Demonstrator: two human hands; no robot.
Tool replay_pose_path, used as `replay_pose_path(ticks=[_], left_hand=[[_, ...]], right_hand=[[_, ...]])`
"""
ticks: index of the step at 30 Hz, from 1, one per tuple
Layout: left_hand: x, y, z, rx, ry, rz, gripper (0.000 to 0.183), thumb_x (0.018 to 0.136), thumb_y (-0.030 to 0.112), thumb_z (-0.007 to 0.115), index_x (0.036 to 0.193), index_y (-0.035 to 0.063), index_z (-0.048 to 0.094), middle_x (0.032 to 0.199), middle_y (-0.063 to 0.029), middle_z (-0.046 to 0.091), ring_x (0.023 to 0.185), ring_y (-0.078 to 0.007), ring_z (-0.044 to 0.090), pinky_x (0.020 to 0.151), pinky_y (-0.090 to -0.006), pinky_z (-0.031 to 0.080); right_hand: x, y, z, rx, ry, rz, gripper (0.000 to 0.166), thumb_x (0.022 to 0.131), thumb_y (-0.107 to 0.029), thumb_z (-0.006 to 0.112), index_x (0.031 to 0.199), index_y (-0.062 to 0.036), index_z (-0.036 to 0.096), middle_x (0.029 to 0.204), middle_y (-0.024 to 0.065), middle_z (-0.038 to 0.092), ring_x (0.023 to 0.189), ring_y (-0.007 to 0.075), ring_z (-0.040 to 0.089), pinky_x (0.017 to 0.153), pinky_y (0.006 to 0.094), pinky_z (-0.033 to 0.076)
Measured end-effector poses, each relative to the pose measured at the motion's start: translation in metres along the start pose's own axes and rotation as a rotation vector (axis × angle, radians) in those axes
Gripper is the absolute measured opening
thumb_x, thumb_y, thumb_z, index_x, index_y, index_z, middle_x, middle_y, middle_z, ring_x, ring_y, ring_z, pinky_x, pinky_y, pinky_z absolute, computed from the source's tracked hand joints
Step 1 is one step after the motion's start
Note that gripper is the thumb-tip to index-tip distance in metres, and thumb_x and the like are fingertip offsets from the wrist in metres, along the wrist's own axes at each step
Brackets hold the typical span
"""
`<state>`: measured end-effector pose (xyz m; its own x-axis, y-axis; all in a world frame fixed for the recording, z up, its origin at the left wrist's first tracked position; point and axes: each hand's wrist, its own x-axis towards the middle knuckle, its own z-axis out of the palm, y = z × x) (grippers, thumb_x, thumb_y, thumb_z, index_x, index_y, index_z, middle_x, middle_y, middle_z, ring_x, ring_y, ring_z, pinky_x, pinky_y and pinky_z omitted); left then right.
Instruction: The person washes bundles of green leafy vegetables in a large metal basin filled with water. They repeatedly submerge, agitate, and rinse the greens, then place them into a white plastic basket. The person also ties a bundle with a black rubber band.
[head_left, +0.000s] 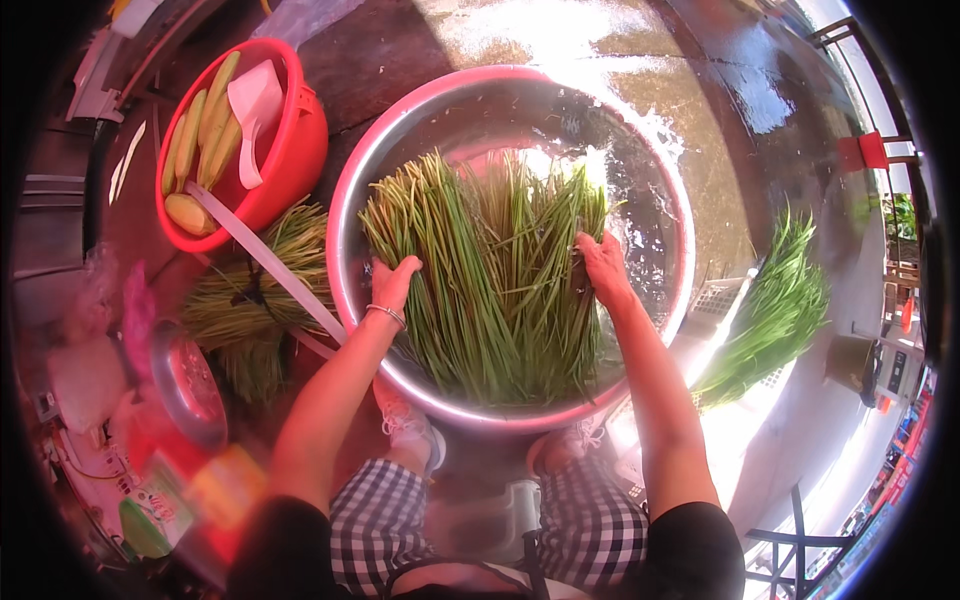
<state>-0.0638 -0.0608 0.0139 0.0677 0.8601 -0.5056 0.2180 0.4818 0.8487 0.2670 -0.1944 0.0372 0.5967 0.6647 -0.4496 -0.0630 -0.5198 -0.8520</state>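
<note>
A wide metal basin (510, 73) of water stands on the floor in front of me. Inside it, long green stalks of leafy vegetable (480, 300), perhaps garlic chives, lie side by side with their pale cut ends away from me. My left hand (394, 285), with a bangle on the wrist, grips the left side of the stalks. On the right side, my right hand (602, 264) holds the stalks' outer edge. The fingers of both hands are partly hidden by the stalks and water.
A red plastic tub (309, 142) at upper left holds several long gourds and a pink scoop (256, 97). Tied stalks (251, 300) lie below it. At right, green leaves (780, 300) rest on a white plastic crate (720, 296). The floor (637, 82) is wet.
</note>
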Motion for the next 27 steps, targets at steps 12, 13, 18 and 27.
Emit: replay_pose_path(ticks=[12,13,18,27], left_hand=[[-0.054,0.045,-0.009,0.527,0.133,0.497,0.087,0.076,0.018,0.076,0.146,-0.0056,0.03,0.144,-0.0243,0.041,0.136,-0.0359,0.037,0.114,-0.0432,0.028],[-0.062,0.055,-0.005,0.639,0.156,0.668,0.086,0.076,0.016,0.074,0.147,-0.0053,0.029,0.145,-0.0253,0.038,0.138,-0.0372,0.034,0.116,-0.0446,0.026],[-0.056,0.103,0.06,0.91,-0.286,1.134,0.045,0.081,0.007,0.064,0.124,0.0024,0.05,0.127,-0.017,0.054,0.13,-0.0355,0.045,0.116,-0.0517,0.025],[-0.033,0.087,0.042,1.196,-0.356,0.982,0.02,0.087,0.025,0.062,0.085,0.0065,0.055,0.074,-0.0115,0.062,0.084,-0.0286,0.061,0.103,-0.0461,0.039]], right_hand=[[0.008,-0.001,-0.043,-0.262,0.178,0.227,0.041,0.078,-0.03,0.066,0.085,0.0108,0.062,0.065,0.0137,0.057,0.065,0.0207,0.055,0.066,0.0413,0.044],[-0.004,-0.013,-0.038,-0.309,0.238,-0.048,0.038,0.078,-0.023,0.065,0.1,0.0074,0.059,0.088,0.0172,0.058,0.083,0.0245,0.055,0.08,0.0423,0.042],[-0.046,-0.062,0.039,-0.783,0.001,-0.843,0.062,0.081,-0.013,0.063,0.139,-0.0077,0.043,0.145,0.012,0.043,0.138,0.0267,0.036,0.115,0.0534,0.021],[-0.027,-0.031,0.031,-1.112,-0.103,-0.705,0.063,0.095,-0.047,0.052,0.148,-0.0161,0.039,0.157,0.0059,0.033,0.148,0.0263,0.022,0.119,0.0574,0.007]])
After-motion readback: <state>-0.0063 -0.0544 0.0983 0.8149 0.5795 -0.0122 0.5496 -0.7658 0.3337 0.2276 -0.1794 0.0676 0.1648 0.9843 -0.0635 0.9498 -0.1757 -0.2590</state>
